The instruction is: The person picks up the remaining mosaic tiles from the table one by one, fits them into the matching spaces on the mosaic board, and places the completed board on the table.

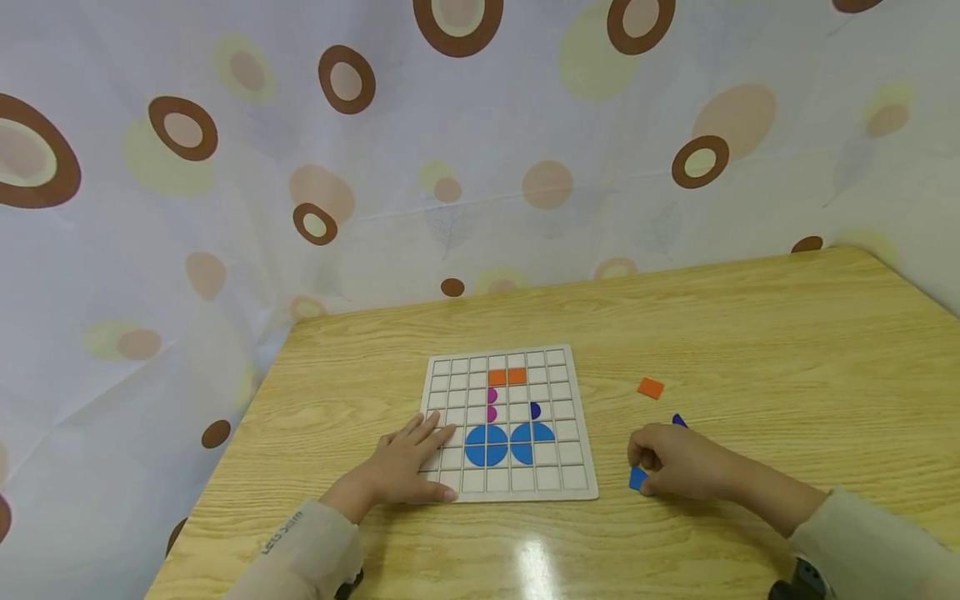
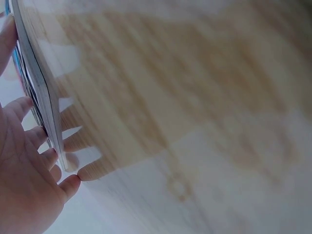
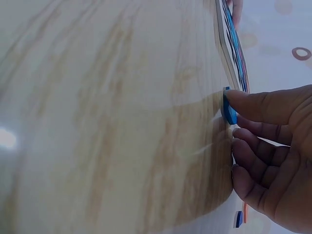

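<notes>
A white grid board (image 1: 573,477) lies flat on the table. My left hand (image 1: 405,462) rests on its left edge, fingers spread over the cells and thumb at the front edge. On the board are two orange square tiles (image 1: 507,377), two magenta half-round tiles (image 1: 492,396), a dark blue half-round tile (image 1: 536,410), a full circle of blue quarter-round tiles (image 1: 486,445), and three more blue quarter-round tiles (image 1: 522,433) beside it. Right of the board, my right hand (image 1: 682,462) pinches a blue tile (image 3: 228,107) between thumb and fingers, at the tabletop.
A loose orange square tile (image 1: 651,388) lies right of the board. Near it a dark blue tile (image 1: 679,421) is partly hidden behind the right hand. The wooden table (image 1: 810,358) meets a patterned curtain (image 1: 495,183) at the back and left.
</notes>
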`<state>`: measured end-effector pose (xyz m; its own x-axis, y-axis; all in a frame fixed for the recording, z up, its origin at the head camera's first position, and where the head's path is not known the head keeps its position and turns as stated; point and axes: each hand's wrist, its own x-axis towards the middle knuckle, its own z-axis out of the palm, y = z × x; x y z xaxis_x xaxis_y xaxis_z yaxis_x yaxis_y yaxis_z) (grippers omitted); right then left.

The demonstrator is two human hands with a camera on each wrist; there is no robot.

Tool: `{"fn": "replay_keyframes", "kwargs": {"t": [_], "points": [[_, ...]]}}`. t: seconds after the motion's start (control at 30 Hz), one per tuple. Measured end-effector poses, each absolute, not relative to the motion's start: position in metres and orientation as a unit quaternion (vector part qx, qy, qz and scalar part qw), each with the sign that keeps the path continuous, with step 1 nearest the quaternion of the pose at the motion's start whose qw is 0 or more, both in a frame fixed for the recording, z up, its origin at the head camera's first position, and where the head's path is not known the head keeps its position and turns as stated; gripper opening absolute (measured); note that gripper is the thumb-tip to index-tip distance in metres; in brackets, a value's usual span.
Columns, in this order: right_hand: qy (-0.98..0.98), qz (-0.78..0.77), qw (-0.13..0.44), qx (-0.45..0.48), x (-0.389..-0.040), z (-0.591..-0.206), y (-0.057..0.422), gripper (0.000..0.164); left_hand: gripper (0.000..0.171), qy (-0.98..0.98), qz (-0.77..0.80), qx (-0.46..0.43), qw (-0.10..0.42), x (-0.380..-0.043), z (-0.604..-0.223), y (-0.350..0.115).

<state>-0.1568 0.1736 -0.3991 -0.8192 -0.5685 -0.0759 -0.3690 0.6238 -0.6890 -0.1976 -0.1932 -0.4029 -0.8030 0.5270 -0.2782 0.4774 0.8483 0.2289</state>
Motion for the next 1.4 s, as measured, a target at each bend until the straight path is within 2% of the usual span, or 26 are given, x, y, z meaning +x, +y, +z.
{"fn": "replay_keyframes", "kwargs": {"t": [1.4], "points": [[0.878, -0.388, 0.138, -0.246, -0.162, -0.395, 0.161, 0.014, 0.085, 0.945, 0.079, 0.268, 0.168, -0.196, -0.4, -0.193]]}}
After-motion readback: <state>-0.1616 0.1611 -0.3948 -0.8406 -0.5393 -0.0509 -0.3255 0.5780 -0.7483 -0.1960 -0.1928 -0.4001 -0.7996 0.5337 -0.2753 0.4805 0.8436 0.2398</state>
